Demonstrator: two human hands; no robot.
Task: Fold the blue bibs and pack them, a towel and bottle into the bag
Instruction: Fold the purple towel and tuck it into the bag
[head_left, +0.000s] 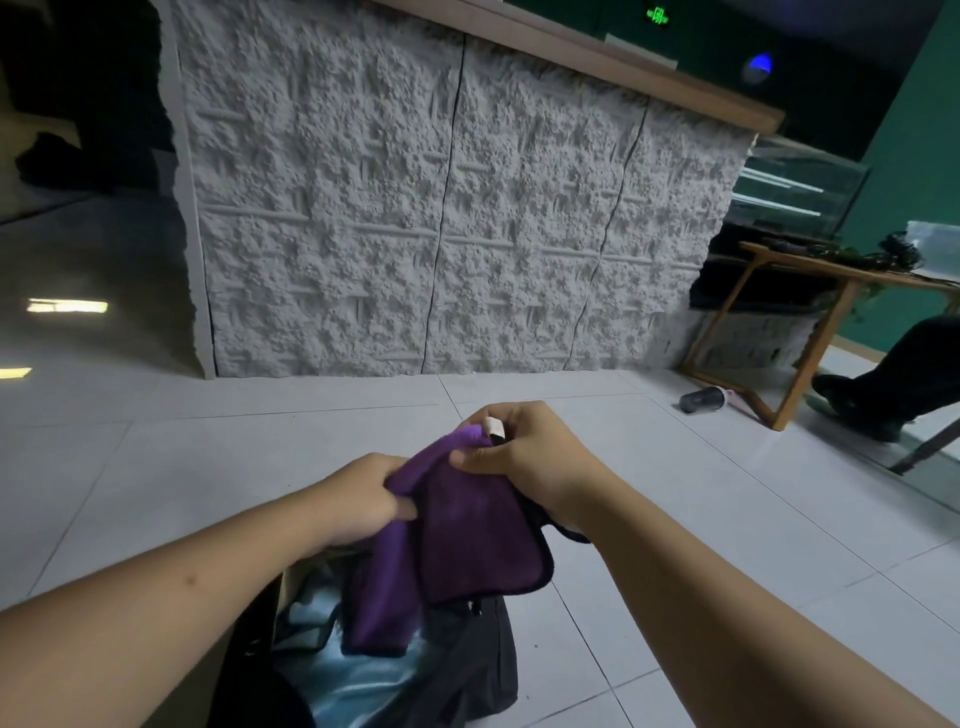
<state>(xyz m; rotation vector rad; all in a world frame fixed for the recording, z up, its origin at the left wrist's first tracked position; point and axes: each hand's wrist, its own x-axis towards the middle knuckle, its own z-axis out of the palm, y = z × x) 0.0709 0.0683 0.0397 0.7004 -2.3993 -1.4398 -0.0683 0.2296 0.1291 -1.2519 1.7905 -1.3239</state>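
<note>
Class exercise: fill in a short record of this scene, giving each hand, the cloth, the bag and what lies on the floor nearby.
left hand: grips the purple towel's left edge
right hand: pinches the towel's top corner
purple towel: held up, hanging over the bag
bag: dark, open, on the tiled floor
blue bibs: shiny blue fabric visible in the bag
bottle: lying on its side beside the wooden table

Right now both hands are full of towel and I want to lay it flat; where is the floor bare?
Bare tiles lie right of the bag, and more between the hands and the textured wall. It is crowded near the wooden table, with a dark cup beside its leg.
</note>
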